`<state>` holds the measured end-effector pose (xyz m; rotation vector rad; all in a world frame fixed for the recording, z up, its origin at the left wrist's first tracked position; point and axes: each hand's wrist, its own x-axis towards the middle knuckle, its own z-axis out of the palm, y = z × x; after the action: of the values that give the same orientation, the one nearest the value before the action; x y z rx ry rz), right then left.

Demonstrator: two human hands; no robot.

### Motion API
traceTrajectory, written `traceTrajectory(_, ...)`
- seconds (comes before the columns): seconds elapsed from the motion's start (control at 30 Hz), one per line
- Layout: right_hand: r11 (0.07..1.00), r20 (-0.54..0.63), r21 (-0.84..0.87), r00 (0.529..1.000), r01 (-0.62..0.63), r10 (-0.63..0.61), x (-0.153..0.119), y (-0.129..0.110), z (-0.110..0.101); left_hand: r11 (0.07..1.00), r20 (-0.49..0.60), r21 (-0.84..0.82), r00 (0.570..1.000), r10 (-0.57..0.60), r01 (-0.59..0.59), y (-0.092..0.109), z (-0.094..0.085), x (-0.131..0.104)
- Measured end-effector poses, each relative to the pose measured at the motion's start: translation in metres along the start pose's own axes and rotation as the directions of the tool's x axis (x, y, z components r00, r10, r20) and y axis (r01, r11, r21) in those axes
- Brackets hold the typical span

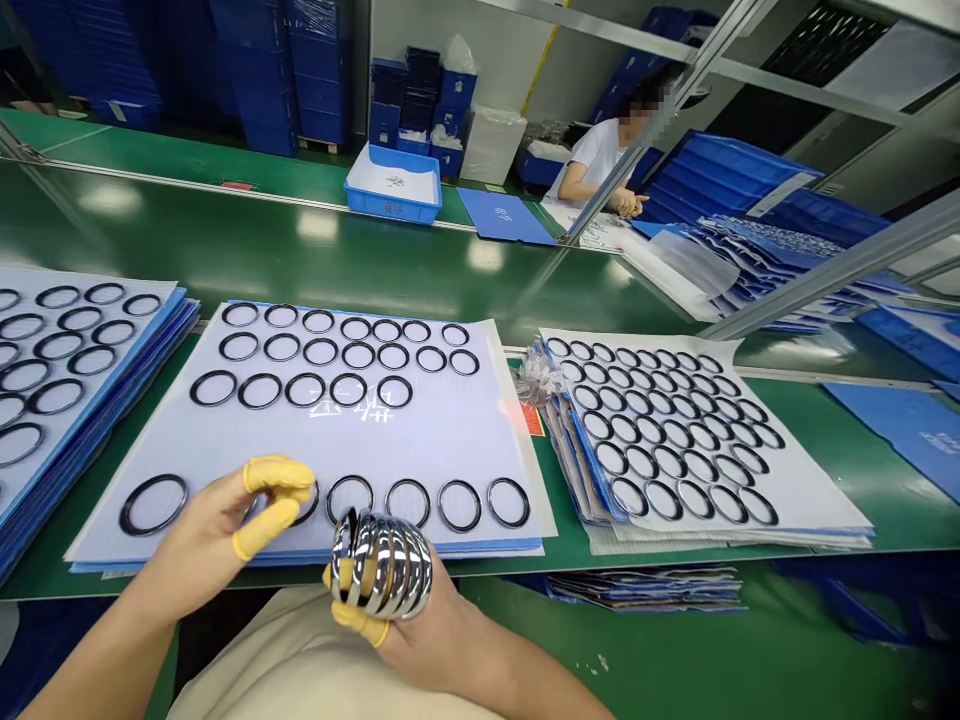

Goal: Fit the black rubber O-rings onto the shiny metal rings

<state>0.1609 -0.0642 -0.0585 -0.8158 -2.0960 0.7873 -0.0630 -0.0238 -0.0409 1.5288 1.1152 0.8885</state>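
My right hand (420,625), with yellow finger covers, is closed around a stack of shiny chrome rings (394,565) near the front edge of the table. My left hand (217,525), also in yellow finger covers, is over the front row of rings, its thumb and forefinger apart with nothing visible between them. It partly hides a ring (313,505) lying behind the fingers. More dark-rimmed rings lie in rows on the white sheet (450,425) before me, among them one ring (154,504) left of the left hand and another ring (409,502) beyond the stack.
Sheets of rings are piled at the left (75,420) and right (802,490). A crumpled clear bag (538,375) sits between piles. Across the green table (337,260) are a blue tray (394,212), a metal frame post (645,150) and a co-worker (592,165).
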Motion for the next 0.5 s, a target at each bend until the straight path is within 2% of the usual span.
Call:
traceTrajectory(0.03, 1.000, -0.014, -0.028, 1.000, 0.002, -0.002, 0.001, 0.000, 0.000, 0.994, 0.023, -0.091, 0.998, -0.061, 0.063, 0.000, 0.000, -0.004)
traceTrajectory(0.1, 0.999, -0.040, -0.048, 0.999, 0.005, -0.007, 0.002, 0.000, 0.001, 0.957, 0.221, -0.215, 0.964, -0.144, 0.193, 0.004, 0.004, -0.009)
traceTrajectory(0.17, 0.996, -0.057, -0.085, 0.998, 0.003, -0.008, 0.001, 0.001, 0.003, 0.924, 0.448, -0.254, 0.881, -0.151, 0.288, 0.012, 0.010, -0.011)
traceTrajectory(0.23, 0.989, -0.065, -0.150, 0.998, -0.006, -0.004, 0.000, 0.001, 0.004, 0.906, 0.591, -0.252, 0.796, -0.135, 0.341, 0.018, 0.016, -0.010)
traceTrajectory(0.3, 0.981, -0.071, -0.191, 0.997, -0.044, 0.031, -0.001, 0.000, 0.004, 0.896, 0.661, -0.256, 0.742, -0.113, 0.364, 0.021, 0.021, -0.009)
traceTrajectory(0.37, 0.980, -0.037, -0.173, 0.995, -0.094, 0.088, 0.000, -0.001, 0.004, 0.901, 0.696, -0.247, 0.712, -0.090, 0.355, 0.019, 0.023, -0.007)
traceTrajectory(0.5, 0.990, 0.134, -0.117, 0.986, -0.084, 0.100, 0.008, -0.003, 0.000, 0.972, 0.706, -0.132, 0.707, -0.045, 0.193, 0.013, 0.023, -0.005)
